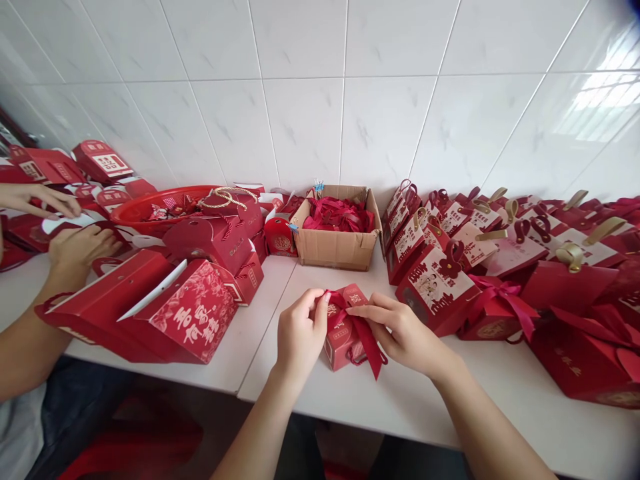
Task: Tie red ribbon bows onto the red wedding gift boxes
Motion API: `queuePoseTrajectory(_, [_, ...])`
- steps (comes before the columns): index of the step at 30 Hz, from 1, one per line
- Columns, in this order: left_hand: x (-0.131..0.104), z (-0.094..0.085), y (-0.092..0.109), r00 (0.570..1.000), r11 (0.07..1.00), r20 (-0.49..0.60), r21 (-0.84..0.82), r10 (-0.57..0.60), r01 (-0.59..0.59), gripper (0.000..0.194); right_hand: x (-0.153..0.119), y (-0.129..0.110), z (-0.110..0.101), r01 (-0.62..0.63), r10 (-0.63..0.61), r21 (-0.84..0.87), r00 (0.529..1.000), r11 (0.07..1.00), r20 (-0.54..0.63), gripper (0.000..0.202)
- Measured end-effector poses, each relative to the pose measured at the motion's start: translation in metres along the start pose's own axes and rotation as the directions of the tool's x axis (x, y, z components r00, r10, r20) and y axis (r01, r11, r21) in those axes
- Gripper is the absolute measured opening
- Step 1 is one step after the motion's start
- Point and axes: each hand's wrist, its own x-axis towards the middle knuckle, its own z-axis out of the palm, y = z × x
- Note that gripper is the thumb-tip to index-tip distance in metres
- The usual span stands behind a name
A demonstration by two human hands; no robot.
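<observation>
White table (400, 397), small red box (343, 348) at near centre, cardboard carton (335, 251) far centre, large boxes (203, 317) left, handled boxes (440, 310) right

One cardboard carton (337, 250), one red basket (131, 220) and over a dozen red gift boxes (341, 349)

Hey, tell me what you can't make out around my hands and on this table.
Ribbon where your left hand pinches it: head view, covered by thumb and fingers.
Inside of the small box: head view, hidden by its own walls and top.
Bottom of the carton: head view, covered by heaped ribbons.
Far end of the large red box: head view, cut off by the right edge.
Most of the co-worker: head view, cut off by the left edge.
</observation>
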Motion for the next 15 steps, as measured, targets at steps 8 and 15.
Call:
queuePoseTrajectory(8, [0.0005,0.0014,-0.0016,1.0,1.0,-0.009,-0.001,-0.011,0.011,0.017,0.0007,-0.002,-0.0005,-0.064,0.064,-0.016,0.998,0.998,0.028,0.03])
queuePoseTrajectory(15, [-0.0009,0.0049,-0.0057,1.0,0.999,-0.026,-0.053,-0.004,0.002,0.017,0.0014,-0.0031,-0.001,-0.063,0.071,-0.089,0.994,0.994,0.083,0.038])
